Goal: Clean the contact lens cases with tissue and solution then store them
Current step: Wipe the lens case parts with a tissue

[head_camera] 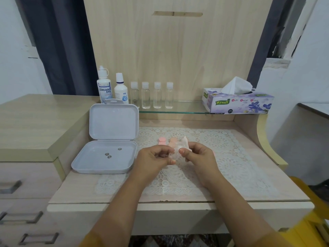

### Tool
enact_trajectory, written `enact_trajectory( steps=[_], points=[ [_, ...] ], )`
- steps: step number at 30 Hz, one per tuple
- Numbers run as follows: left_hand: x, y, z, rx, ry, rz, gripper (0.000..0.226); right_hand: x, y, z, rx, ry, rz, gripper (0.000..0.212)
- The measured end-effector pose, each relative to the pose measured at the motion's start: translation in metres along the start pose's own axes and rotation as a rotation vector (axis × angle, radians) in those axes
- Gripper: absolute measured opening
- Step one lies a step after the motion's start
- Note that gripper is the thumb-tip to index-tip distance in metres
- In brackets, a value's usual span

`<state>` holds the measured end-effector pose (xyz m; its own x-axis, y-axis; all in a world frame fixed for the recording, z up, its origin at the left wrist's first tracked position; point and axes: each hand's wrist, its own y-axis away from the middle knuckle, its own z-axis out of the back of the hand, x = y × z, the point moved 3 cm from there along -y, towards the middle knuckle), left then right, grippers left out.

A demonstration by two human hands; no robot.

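My left hand [154,158] grips a clear and pink contact lens case [172,148] above the lace mat [222,148]. My right hand [197,155] pinches a crumpled white tissue [184,141] against that case. A pink cap [162,140] lies on the mat just behind my hands. The white storage box [106,157] lies open at the left, with three small round pieces on its bottom. Two solution bottles [104,86] [121,90] stand behind the box. The tissue box [236,102] sits on the glass shelf [187,111] at the right.
Several small clear bottles [151,95] stand in a row on the glass shelf. A drawer unit [26,175] rises at the left of the desk. A wooden back panel [178,50] closes the far side. A yellow object [313,211] sits at the lower right.
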<state>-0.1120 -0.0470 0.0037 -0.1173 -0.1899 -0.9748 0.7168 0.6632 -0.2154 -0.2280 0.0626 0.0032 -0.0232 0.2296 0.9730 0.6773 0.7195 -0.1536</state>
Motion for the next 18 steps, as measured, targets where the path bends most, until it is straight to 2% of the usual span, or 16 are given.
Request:
enact_trajectory(
  steps=[2,4,7,9,11,14,16,18],
  points=[
    [0.0,0.001,0.0,0.01,0.011,0.007,0.031,0.003,0.001,-0.001,0.034,-0.056,0.012,0.021],
    [-0.001,0.001,-0.001,0.01,0.026,0.012,0.031,0.003,0.002,-0.005,0.102,-0.082,-0.038,0.02],
    [-0.003,0.002,0.0,0.007,0.043,0.008,0.032,0.0,0.001,-0.004,0.12,0.176,-0.043,0.019],
    [-0.004,0.002,0.0,0.005,0.055,0.005,0.031,-0.001,-0.001,-0.002,0.06,0.262,0.013,0.015],
    [-0.003,0.001,0.0,0.001,0.058,0.004,0.03,0.0,0.0,0.001,-0.066,0.254,0.057,0.01],
    [-0.003,0.002,0.0,0.001,0.053,0.005,0.03,-0.003,0.0,0.005,-0.212,0.304,0.103,0.023],
    [-0.003,0.002,0.0,0.001,0.052,0.006,0.03,-0.003,0.001,0.005,-0.239,0.346,0.105,0.023],
    [-0.004,0.003,0.0,-0.001,0.042,0.006,0.029,-0.004,0.0,0.003,-0.173,0.291,0.068,0.014]
  ],
)
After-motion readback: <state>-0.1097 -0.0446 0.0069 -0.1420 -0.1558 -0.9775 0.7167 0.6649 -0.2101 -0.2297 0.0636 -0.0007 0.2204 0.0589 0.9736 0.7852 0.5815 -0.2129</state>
